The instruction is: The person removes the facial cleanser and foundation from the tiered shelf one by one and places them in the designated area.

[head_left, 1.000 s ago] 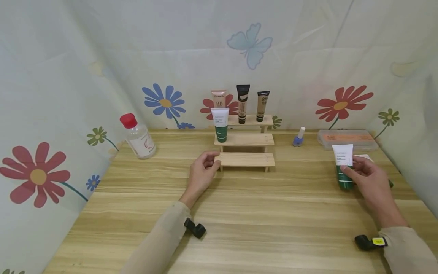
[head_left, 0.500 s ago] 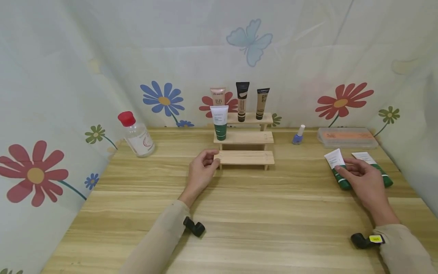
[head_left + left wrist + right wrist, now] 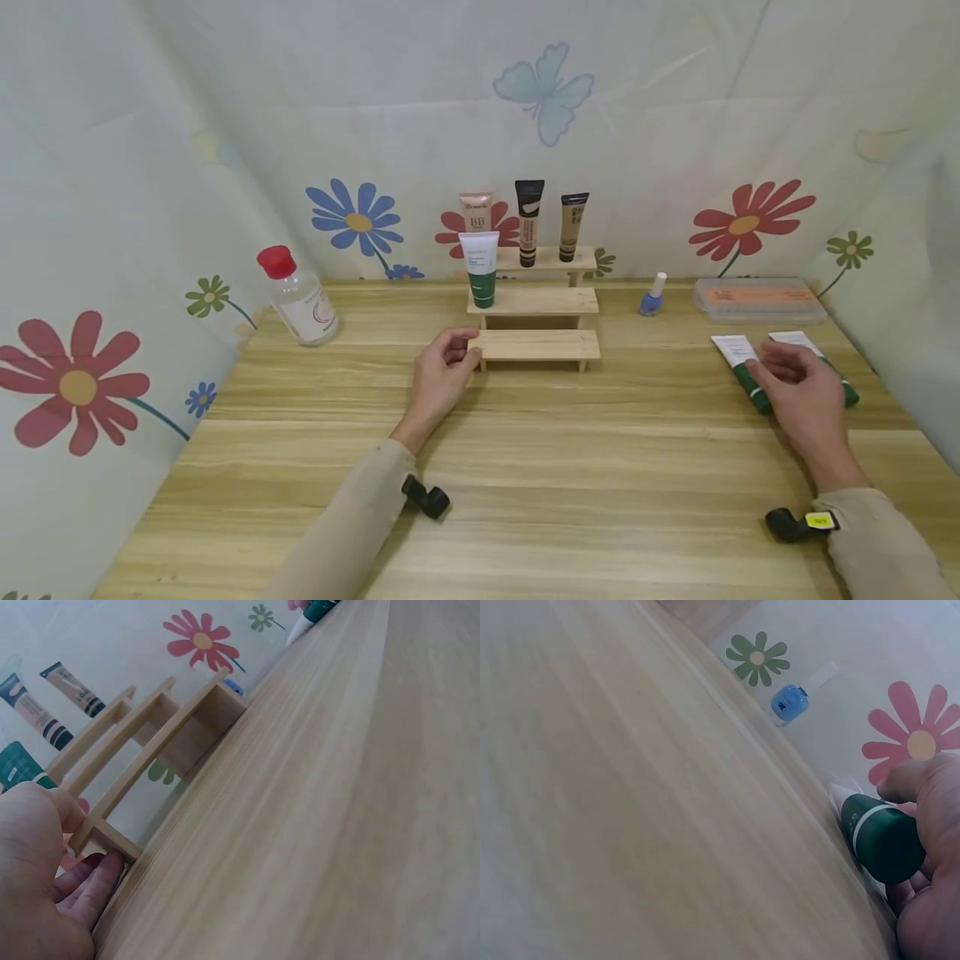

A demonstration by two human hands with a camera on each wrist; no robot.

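My left hand [image 3: 444, 371] pinches the left end of the lowest step of a three-tier wooden display stand [image 3: 536, 343]. In the left wrist view, the thumb lies at the step's top edge and the fingers curl by its leg. A white-and-green cream tube [image 3: 483, 271] stands upright on the middle step. Another white-and-green tube [image 3: 738, 367] lies flat on the table at the right. Over its right side is my right hand [image 3: 810, 400], fingers loosely bent, thumb near the tube. Partly behind that hand lies a further matching tube [image 3: 840, 385].
On the top step stand a pink BB tube [image 3: 476, 212], a black-capped tube [image 3: 528, 225] and a smaller tan tube [image 3: 573, 229]. A red-capped bottle [image 3: 307, 308] stands left. Blue nail polish [image 3: 652, 300] and a clear plastic case [image 3: 761, 302] sit back right.
The tube in my right hand went from upright to tilted to lying flat beside the other one, and the fingers loosened from it. My left hand stayed on the stand.
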